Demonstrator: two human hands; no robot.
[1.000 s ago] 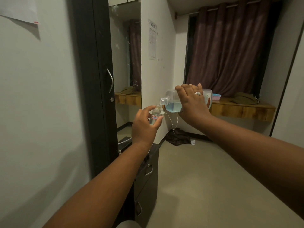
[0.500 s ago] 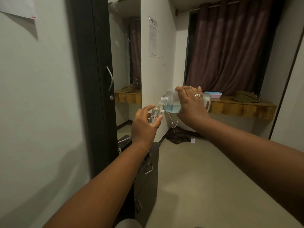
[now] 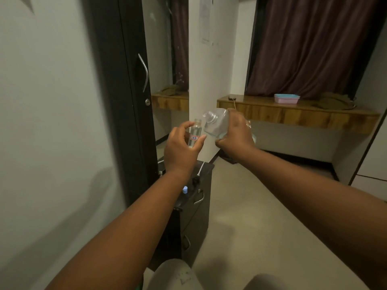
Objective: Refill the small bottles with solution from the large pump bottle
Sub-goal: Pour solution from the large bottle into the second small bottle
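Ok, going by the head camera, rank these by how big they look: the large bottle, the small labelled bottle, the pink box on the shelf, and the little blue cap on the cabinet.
1. Large bottle, partly hidden by the right hand.
2. Pink box, though it sits farther off, so really it may be bigger.
3. Small labelled bottle, in the left hand.
4. Blue cap, clearly smallest.

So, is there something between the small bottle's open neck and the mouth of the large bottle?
Nothing in the head view: small bottle and large bottle are side by side, a narrow bare gap between.

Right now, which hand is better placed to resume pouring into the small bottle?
Right. The right hand already grips the large bottle, its open neck just beside the small bottle. The left hand is occupied holding that small bottle upright.
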